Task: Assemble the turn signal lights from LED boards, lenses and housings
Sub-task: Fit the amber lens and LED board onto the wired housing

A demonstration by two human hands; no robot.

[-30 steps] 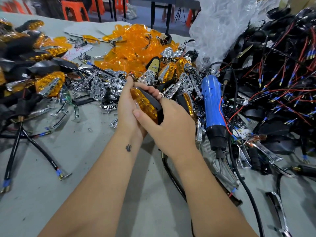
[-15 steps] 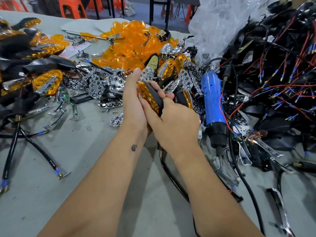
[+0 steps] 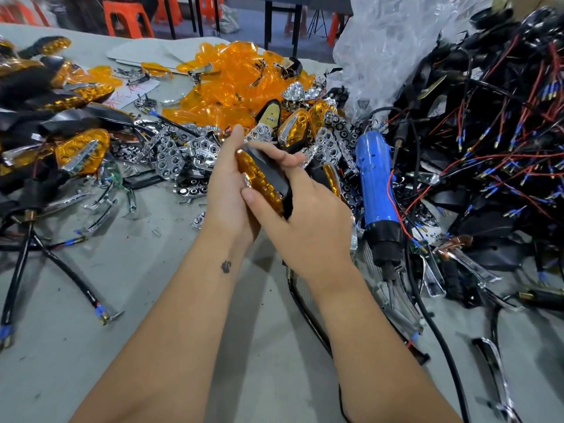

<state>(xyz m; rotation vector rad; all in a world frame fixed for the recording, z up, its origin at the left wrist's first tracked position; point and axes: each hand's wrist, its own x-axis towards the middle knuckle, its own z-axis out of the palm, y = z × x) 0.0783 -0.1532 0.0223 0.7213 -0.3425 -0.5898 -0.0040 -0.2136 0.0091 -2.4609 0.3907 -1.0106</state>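
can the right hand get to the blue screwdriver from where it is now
Probably yes, once freed: the blue screwdriver lies uncovered just beside the right hand, nothing between them. But that hand, with the left hand, grips the turn signal.

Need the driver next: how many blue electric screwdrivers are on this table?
1: the blue electric screwdriver lies right of the right hand, tip toward the person, beside the wire pile. Others could be buried.

My left hand (image 3: 227, 190) and right hand (image 3: 308, 215) meet at frame centre with the turn signal (image 3: 262, 181) clamped between them. Above them lies the lens pile (image 3: 225, 77), with the reflector heap (image 3: 174, 154) just left of my hands. The screwdriver (image 3: 377, 190) lies right of my right hand, the wire tangle (image 3: 488, 132) at upper right, finished lights (image 3: 45, 96) at upper left
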